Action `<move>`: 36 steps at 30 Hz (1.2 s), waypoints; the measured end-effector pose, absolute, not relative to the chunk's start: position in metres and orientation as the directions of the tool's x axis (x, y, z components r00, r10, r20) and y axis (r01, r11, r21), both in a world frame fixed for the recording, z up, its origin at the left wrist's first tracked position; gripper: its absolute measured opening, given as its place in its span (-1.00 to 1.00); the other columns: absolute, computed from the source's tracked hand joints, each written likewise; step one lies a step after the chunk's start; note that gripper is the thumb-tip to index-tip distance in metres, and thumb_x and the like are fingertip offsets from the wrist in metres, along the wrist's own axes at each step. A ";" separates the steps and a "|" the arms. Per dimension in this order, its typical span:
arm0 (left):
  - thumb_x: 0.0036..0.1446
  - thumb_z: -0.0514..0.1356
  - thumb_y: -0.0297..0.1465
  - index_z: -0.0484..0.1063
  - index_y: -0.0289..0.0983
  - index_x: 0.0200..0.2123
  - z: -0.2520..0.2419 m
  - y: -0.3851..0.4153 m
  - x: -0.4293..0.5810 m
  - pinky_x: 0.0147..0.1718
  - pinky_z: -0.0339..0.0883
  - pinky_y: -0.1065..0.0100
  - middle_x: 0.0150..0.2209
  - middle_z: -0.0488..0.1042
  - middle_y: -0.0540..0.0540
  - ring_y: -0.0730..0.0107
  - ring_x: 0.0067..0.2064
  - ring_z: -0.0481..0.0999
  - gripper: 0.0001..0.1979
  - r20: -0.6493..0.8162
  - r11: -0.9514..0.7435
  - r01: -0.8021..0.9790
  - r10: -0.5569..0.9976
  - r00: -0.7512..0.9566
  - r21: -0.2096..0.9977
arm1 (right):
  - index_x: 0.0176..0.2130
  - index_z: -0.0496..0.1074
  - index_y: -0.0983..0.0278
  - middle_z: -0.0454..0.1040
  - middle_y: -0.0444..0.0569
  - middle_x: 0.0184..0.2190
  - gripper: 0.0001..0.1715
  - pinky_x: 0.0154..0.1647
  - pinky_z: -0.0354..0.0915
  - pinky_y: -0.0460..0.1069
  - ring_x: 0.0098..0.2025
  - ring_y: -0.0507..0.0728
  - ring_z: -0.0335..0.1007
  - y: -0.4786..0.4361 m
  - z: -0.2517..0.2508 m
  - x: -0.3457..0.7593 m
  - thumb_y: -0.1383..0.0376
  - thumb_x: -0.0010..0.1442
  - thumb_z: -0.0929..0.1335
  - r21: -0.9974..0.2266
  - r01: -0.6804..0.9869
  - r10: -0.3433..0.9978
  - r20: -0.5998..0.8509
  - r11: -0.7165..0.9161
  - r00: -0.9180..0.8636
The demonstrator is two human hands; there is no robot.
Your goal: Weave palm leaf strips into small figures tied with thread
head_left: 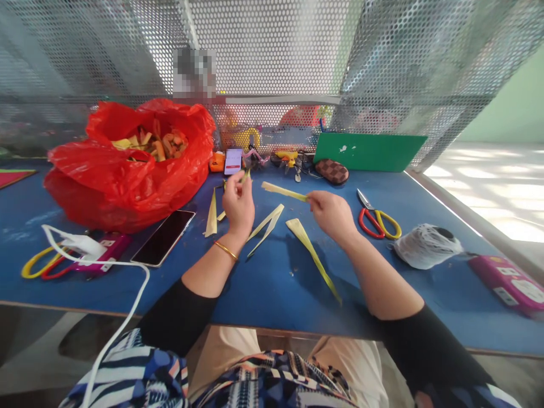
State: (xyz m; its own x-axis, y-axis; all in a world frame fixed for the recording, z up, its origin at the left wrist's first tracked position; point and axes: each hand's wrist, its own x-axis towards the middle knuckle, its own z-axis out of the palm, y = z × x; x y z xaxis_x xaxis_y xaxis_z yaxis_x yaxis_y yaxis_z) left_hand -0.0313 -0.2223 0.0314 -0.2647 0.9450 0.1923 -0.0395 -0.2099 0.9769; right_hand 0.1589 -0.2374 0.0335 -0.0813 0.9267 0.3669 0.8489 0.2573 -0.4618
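Note:
My left hand is raised above the blue table, fingers pinched on the end of a thin green-yellow leaf strip. My right hand is closed on one end of another pale leaf strip, which points left toward the left hand. Three more leaf strips lie on the table: one left of the left hand, a forked one between the hands, a long one below the right hand.
A red plastic bag of folded leaf pieces sits at the left. A phone, a white cable, red-yellow scissors, a string spool and a pink power strip surround the hands. A perforated metal screen closes the back.

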 end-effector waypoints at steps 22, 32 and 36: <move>0.24 0.14 -0.32 0.23 -0.25 -0.53 0.041 -0.205 -0.063 -0.74 -0.27 0.56 -0.68 -0.01 0.19 0.66 -0.72 -0.13 -0.71 -0.095 0.111 -0.240 0.993 0.076 0.964 | -0.16 0.54 0.23 0.56 0.04 -0.16 -0.73 -0.25 0.18 -0.01 -0.20 0.15 0.44 -0.215 0.024 0.172 0.35 0.27 0.26 -0.122 0.910 0.812 0.508 0.397 -0.287; 0.29 0.10 -0.14 0.28 -0.30 -0.50 0.042 -0.209 -0.051 -0.77 -0.20 0.58 -0.69 -0.01 0.19 0.69 -0.73 -0.10 -0.59 -0.242 0.361 -0.553 0.930 0.278 0.751 | -0.23 0.53 0.36 0.53 0.19 -0.20 -0.74 -0.16 0.13 0.03 -0.09 0.21 0.38 -0.175 0.005 0.121 0.41 0.29 0.24 0.237 0.725 0.737 0.054 0.646 -0.674; 0.31 0.11 -0.21 0.27 -0.29 -0.49 0.039 -0.209 -0.045 -0.69 0.02 0.57 -0.67 0.10 0.16 0.68 -0.70 0.07 -0.64 -0.174 0.227 -0.626 0.974 0.146 0.747 | -0.40 0.46 0.30 0.52 0.08 -0.35 -0.80 -0.30 0.14 -0.01 -0.27 0.14 0.36 -0.176 0.002 0.142 0.40 0.21 0.28 -0.182 0.929 0.925 0.271 0.321 -0.267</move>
State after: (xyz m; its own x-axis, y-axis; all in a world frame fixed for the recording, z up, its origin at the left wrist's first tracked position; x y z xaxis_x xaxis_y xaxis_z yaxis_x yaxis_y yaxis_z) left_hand -0.0455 -0.2095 0.0394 0.1458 0.9740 -0.1736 -0.6255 0.2267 0.7466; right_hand 0.1418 -0.1756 0.0015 -0.2668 0.9250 0.2707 0.9292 0.3214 -0.1824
